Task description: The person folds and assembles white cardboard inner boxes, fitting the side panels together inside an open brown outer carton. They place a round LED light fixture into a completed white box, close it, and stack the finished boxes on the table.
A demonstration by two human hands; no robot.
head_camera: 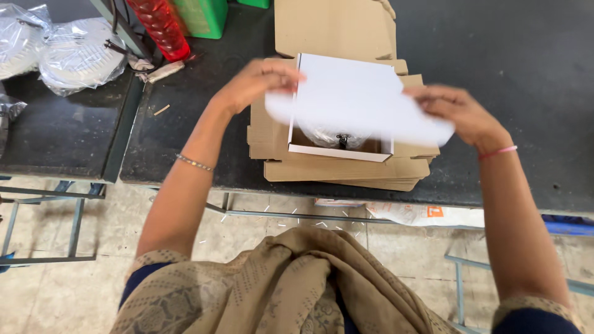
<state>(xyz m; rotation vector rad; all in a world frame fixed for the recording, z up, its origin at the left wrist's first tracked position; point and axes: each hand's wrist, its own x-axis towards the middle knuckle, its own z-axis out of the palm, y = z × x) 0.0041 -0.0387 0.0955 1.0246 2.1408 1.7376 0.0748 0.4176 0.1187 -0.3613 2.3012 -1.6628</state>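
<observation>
— Where are we with the box?

— We have the white sheet point(362, 102) held over the open box point(339, 148), our left hand point(257, 83) pinching its near-left edge and our right hand point(455, 111) gripping the right edge. The sheet is blurred and seems to be in the air, not yet lying flat. The box sits on a stack of flattened cardboard point(346, 170) on the dark table point(526, 93).

— And inside?

— We see a bagged item point(337, 136) with a small dark clip, half hidden by the sheet.

— So what does the next move call for?

— By our judgement, lowering the sheet squarely between the box walls, both edges level.
</observation>
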